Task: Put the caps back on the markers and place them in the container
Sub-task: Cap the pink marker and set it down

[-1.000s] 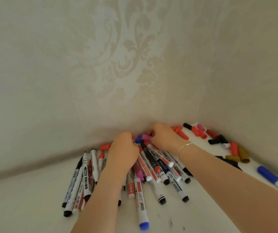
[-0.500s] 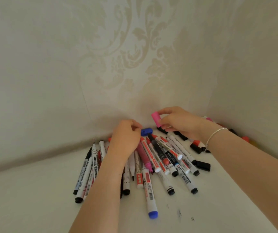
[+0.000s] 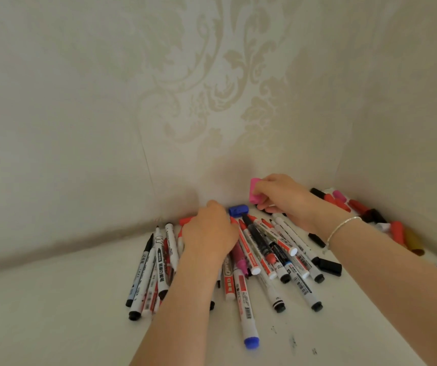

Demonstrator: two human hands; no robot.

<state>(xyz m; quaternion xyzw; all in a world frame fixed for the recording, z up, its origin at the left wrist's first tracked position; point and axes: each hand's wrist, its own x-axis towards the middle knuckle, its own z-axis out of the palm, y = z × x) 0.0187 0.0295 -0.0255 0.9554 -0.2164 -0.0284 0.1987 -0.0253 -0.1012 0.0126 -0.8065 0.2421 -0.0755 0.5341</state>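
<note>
The right hand point(image 3: 286, 199), right of centre in the frame, pinches a pink cap point(image 3: 253, 191) between thumb and fingers, holding it upright just above the pile. The left hand point(image 3: 209, 231) lies knuckles-up on the markers point(image 3: 262, 254) at centre; its fingers curl down into the pile, and whether they grip anything I cannot tell.

The pink marker point(image 3: 239, 257) that this cap most likely fits lies just below and right of the left hand, partly under it. Its long axis runs from the wall down toward the bottom of the frame, with the bare tip at the lower end. From the cap it lies down and to the left, so the left hand is the nearer one to lift it. A blue cap point(image 3: 238, 210) sits on the surface between the 2 hands. More loose caps point(image 3: 357, 207) line the wall at right. No container is in view.

Compared with 0.5 s ago, the right hand has raised the pink cap a little higher and turned it more upright; 1 s ago both hands were together in the pile. The left hand has hardly shifted.
</note>
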